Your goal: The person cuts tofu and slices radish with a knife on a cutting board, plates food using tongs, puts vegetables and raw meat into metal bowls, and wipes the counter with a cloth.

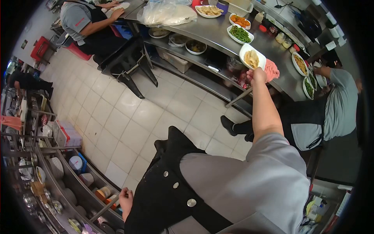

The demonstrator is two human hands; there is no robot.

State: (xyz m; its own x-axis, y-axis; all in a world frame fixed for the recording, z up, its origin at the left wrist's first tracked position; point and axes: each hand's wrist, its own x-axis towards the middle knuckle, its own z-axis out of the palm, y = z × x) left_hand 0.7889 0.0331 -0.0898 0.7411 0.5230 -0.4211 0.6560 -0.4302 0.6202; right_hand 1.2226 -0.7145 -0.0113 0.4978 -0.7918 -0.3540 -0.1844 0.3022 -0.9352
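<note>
My right hand (257, 75) is stretched out over the edge of the steel counter and grips the near rim of a white plate (246, 50). Pale beige food (252, 58) lies on that plate. Touching or just beside the hand is a pink cloth (272, 71). Low on the left, my left hand (126, 199) hangs by my apron, near the shelf unit, its fingers loosely bent and nothing visible in them. Beyond the held plate stand a dish of green beans (240, 34), a dish of orange food (239, 21) and a dish of pale slices (209, 11).
A black plastic chair (126, 64) stands by the steel counter (175, 29), where a person (83, 23) sits. Another person (335, 105) bends at the counter on the right, close to more dishes. A shelf unit (91, 175) with stacked plates runs along the left.
</note>
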